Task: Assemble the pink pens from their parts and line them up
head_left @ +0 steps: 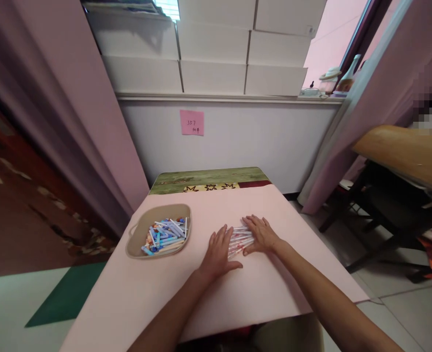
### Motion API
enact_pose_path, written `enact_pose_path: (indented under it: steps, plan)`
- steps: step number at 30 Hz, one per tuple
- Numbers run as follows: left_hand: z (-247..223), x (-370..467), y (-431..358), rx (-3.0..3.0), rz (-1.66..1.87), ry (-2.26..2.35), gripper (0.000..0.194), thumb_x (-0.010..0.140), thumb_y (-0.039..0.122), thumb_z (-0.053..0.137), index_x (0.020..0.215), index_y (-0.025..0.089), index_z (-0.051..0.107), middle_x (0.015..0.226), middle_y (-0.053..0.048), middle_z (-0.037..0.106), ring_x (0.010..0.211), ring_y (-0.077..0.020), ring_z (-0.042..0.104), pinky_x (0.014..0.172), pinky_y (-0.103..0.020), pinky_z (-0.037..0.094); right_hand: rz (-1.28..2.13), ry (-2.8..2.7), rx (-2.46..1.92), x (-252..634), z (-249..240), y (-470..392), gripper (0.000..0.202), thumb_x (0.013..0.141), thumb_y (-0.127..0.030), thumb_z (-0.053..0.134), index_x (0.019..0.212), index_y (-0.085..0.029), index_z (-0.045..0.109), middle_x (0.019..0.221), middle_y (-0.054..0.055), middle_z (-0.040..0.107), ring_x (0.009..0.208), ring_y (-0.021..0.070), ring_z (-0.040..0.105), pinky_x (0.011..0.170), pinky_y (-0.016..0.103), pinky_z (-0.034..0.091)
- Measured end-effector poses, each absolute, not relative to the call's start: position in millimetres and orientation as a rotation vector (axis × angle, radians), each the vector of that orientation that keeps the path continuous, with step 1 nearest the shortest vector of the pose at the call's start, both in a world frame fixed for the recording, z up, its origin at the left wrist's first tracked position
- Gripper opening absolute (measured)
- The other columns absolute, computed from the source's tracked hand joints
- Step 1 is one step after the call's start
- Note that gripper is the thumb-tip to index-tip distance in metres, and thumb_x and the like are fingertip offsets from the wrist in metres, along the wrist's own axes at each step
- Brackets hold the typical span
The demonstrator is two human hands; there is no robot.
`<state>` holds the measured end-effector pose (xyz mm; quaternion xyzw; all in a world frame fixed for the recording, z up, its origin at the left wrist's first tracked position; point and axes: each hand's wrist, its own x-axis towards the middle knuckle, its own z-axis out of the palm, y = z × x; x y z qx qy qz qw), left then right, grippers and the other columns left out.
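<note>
Several slim white pens with reddish marks (240, 240) lie side by side on the pink table cover (164, 288). At their left ends is my left hand (219, 254), fingers apart and thumb stretched out, touching or nearly touching them. My right hand (260, 235) rests at their right ends, its fingers spread too. Neither hand is closed around a pen. To the left stands a beige basket (137, 239) with a loop handle, holding many pens or markers (168, 234) in blue, white, purple and orange.
Behind the pink cover shows a green patterned table edge (212, 178). A pink note (192, 122) is stuck on the wall below white boxes (212, 76). Curtains hang on both sides. At the right are a wooden table (402, 151) and a dark chair (380, 200).
</note>
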<state>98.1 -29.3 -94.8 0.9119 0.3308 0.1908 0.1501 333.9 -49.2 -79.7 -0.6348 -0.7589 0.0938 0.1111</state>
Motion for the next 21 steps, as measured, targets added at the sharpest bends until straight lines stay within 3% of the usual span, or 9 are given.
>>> enact_pose_path:
  steps: [3, 7, 10, 13, 16, 21]
  plan:
    - [-99, 110, -13, 2.579, 0.516, 0.952, 0.101, 0.062, 0.061, 0.071, 0.143, 0.017, 0.03, 0.148, -0.023, 0.032, 0.137, -0.0374, 0.028, 0.108, -0.058, 0.022, 0.313, -2.216, -1.856, 336, -78, -45, 0.108, 0.047, -0.074, 0.072, 0.137, -0.022, 0.045, 0.137, 0.016, 0.045, 0.125, 0.0343, 0.04, 0.105, 0.048, 0.025]
    - [-101, 104, -6, 2.549, 0.656, 0.937, 0.068, 0.073, 0.047, 0.068, 0.129, 0.014, 0.047, 0.123, -0.018, 0.056, 0.117, -0.0319, 0.049, 0.101, -0.05, 0.036, 0.224, -2.147, -1.745, 328, -80, -54, 0.078, 0.058, -0.071, 0.07, 0.118, -0.022, 0.06, 0.109, 0.011, 0.06, 0.1, 0.0277, 0.054, 0.089, 0.039, 0.04]
    - [-100, 83, -15, 2.54, 0.785, 0.907, 0.05, 0.077, 0.039, 0.065, 0.121, 0.018, 0.053, 0.116, -0.013, 0.058, 0.111, -0.028, 0.052, 0.097, -0.046, 0.041, 0.23, -2.116, -1.653, 313, -83, -66, 0.063, 0.066, -0.066, 0.068, 0.112, -0.023, 0.063, 0.098, 0.007, 0.062, 0.093, 0.0245, 0.055, 0.083, 0.034, 0.042]
    - [-99, 53, -32, 2.519, 0.803, 0.903, 0.043, 0.081, 0.037, 0.061, 0.121, 0.023, 0.052, 0.119, -0.01, 0.057, 0.112, -0.0258, 0.052, 0.096, -0.044, 0.044, 0.285, -2.142, -1.549, 289, -85, -73, 0.058, 0.066, -0.062, 0.07, 0.111, -0.026, 0.063, 0.097, 0.005, 0.064, 0.092, 0.0231, 0.055, 0.081, 0.033, 0.043]
    - [-101, 25, -51, 2.492, 0.813, 1.027, 0.051, 0.081, 0.039, 0.061, 0.128, 0.023, 0.046, 0.127, -0.012, 0.053, 0.118, -0.0268, 0.05, 0.099, -0.045, 0.044, 0.362, -2.192, -1.449, 264, -86, -79, 0.062, 0.066, -0.061, 0.072, 0.116, -0.027, 0.061, 0.101, 0.005, 0.065, 0.093, 0.0233, 0.056, 0.081, 0.033, 0.045]
    - [-105, 6, -70, 2.442, 0.86, 1.159, 0.085, 0.067, 0.052, 0.073, 0.136, 0.018, 0.038, 0.129, -0.016, 0.053, 0.12, -0.0322, 0.05, 0.1, -0.05, 0.043, 0.375, -2.025, -1.418, 256, -91, -95, 0.08, 0.065, -0.061, 0.073, 0.132, -0.024, 0.051, 0.119, 0.011, 0.062, 0.106, 0.0286, 0.055, 0.093, 0.042, 0.042]
